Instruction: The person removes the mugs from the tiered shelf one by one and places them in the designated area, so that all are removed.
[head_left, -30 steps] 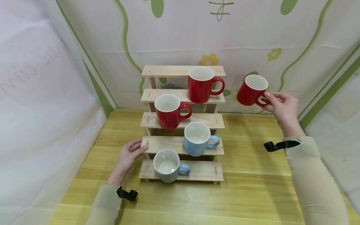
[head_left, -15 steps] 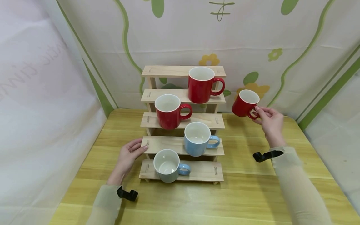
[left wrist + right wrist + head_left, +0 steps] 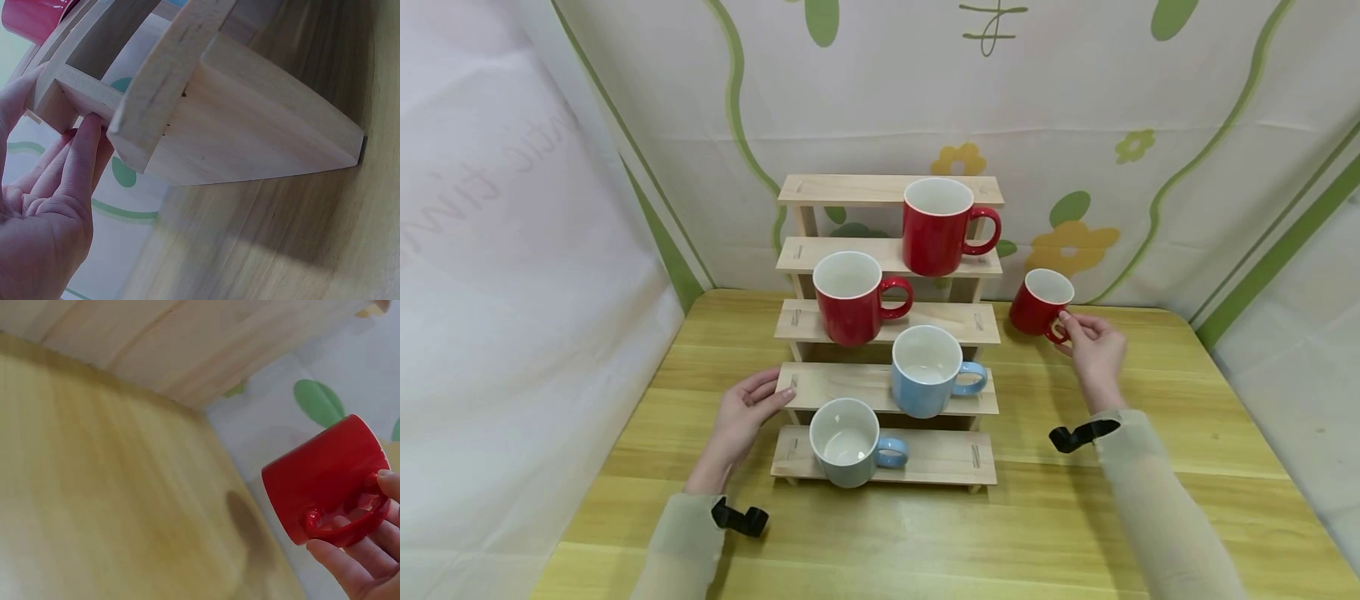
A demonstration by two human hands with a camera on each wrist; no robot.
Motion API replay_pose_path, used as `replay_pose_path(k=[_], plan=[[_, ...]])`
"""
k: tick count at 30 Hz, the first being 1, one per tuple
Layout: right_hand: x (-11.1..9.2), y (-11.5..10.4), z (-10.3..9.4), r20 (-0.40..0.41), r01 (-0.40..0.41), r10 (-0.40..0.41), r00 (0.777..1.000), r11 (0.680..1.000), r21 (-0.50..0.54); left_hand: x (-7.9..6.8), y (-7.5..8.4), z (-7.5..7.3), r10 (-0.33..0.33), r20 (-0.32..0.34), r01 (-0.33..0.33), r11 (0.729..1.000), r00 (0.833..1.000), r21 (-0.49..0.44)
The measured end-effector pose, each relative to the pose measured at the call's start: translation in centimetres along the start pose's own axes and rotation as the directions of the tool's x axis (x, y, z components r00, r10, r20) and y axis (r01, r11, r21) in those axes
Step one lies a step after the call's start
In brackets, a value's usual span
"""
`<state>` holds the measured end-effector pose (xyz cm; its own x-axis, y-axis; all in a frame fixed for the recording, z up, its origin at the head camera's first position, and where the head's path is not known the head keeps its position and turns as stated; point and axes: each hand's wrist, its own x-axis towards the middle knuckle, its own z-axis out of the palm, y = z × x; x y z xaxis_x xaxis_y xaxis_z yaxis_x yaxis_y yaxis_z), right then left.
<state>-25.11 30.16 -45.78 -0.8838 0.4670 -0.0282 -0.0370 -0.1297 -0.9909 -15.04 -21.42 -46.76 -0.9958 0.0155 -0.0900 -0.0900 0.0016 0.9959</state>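
Observation:
My right hand [image 3: 1096, 354] pinches the handle of a red mug [image 3: 1033, 310] with a white inside, to the right of the tiered wooden shelf [image 3: 835, 386]. In the right wrist view this mug [image 3: 325, 475] is held above the table, its shadow falling on the wood. At the shelf's left side, my left hand [image 3: 741, 417] grips the end of the second board from the bottom, thumb on top and fingers underneath. Two red mugs stand on the shelf, one higher right [image 3: 934, 237] and one mid left [image 3: 848, 312]. Lower down are a light blue mug [image 3: 925, 383] and another blue-handled mug [image 3: 845, 450].
The shelf stands on a yellowish wooden table [image 3: 1037, 517]. A white patterned cloth [image 3: 1075, 100] hangs right behind the table, and more cloth [image 3: 512, 292] hangs at the left side. The shelf's top board [image 3: 842, 190] rises close to the back cloth.
The right hand has moved down and to the left with the red mug, bringing it lower and nearer the shelf. The left hand and the other mugs have stayed in place.

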Motion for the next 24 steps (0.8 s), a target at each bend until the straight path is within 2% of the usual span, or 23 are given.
replay_pose_path(k=[8, 24], plan=[[-0.4, 1.7, 0.4, -0.026, -0.007, 0.007, 1.0, 1.0, -0.026, 0.0, 0.1, 0.0, 0.001, 0.002, -0.001, 1.0, 1.0, -0.001], [-1.1, 2.9, 1.6, -0.01, -0.019, 0.019, 1.0, 0.998, -0.054, 0.1, 0.0, 0.0, 0.006, -0.007, -0.006, 1.0, 1.0, -0.009]])
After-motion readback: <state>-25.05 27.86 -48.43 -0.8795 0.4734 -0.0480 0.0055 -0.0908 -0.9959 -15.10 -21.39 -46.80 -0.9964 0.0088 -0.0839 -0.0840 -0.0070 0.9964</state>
